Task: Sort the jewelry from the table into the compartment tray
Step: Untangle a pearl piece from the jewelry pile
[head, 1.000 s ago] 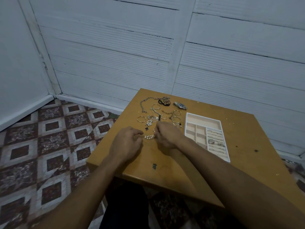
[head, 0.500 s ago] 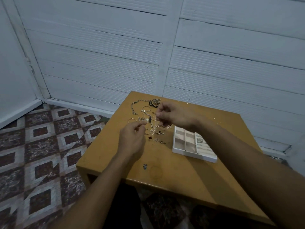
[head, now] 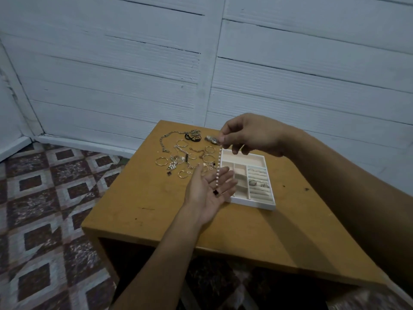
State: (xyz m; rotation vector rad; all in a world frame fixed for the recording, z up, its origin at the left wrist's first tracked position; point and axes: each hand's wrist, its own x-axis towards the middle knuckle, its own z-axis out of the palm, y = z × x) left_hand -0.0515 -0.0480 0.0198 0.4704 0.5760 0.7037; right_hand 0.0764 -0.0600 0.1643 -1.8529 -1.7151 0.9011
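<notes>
My right hand (head: 250,135) pinches the top end of a pearl bracelet (head: 218,166), which hangs straight down above the table. Its black clover charm (head: 215,192) rests on the palm of my left hand (head: 209,189), held flat and palm-up under the strand. The white compartment tray (head: 263,203) lies just right of my left hand, with a few rings in its padded right-hand rolls. A heap of loose jewelry (head: 185,157) with gold hoops, silver chains and a black piece spreads over the far left of the wooden table (head: 145,198).
A wristwatch (head: 211,139) lies at the far table edge, partly behind my right fingers. White plank walls stand close behind the table. Patterned floor tiles lie to the left. The table's front edge is near my body.
My right hand has lifted the pearl bracelet off the table and moved right toward the tray. My left hand has turned palm-up beneath the hanging strand.
</notes>
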